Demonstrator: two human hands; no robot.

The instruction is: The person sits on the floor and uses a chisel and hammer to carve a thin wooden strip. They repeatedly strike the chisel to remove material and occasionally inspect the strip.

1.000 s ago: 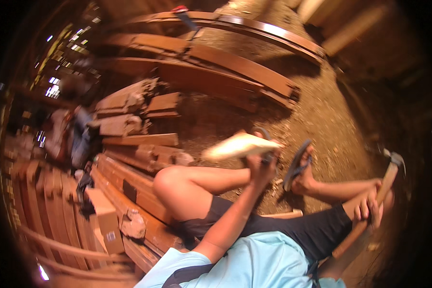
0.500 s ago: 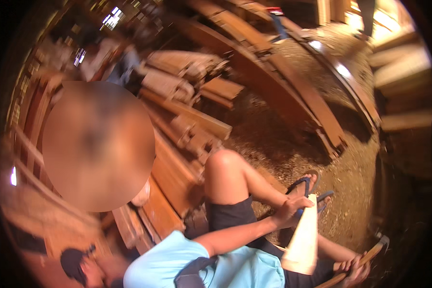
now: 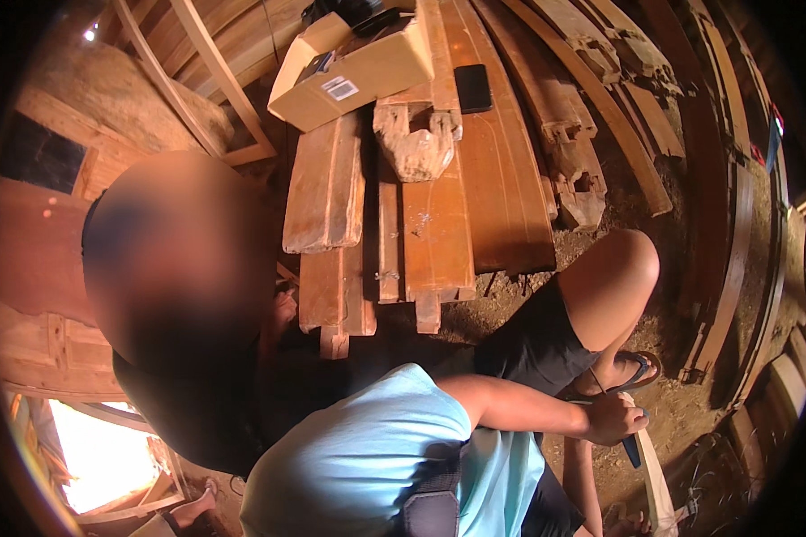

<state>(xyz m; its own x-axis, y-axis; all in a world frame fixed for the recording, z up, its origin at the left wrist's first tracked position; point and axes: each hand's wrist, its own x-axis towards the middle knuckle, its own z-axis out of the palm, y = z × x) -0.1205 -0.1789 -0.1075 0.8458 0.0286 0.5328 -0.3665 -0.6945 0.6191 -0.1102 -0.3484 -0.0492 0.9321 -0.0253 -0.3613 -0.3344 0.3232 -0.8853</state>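
My left hand [image 3: 616,419] is closed around the upper end of a pale, tapered wood piece [image 3: 656,483], which slants down toward the lower edge beside my sandalled foot. At the lower edge, my right hand [image 3: 633,524] shows only in part, close to the wood piece's lower end. Its fingers look curled. Near them, the metal head of a hammer-like tool [image 3: 686,511] shows; its handle is mostly hidden here.
Brown notched beams [image 3: 441,234] lie stacked ahead, holding a cardboard box [image 3: 354,82] and a black phone [image 3: 473,89]. Another person in dark clothes [image 3: 184,403] is close on the left. Long boards [image 3: 725,277] lie on the shaving-strewn ground at right.
The view has swung left, bringing the box, the phone and the nearby person's dark clothes into sight. My left hand still grips the wood piece; my right hand now sits at the frame's lower edge.
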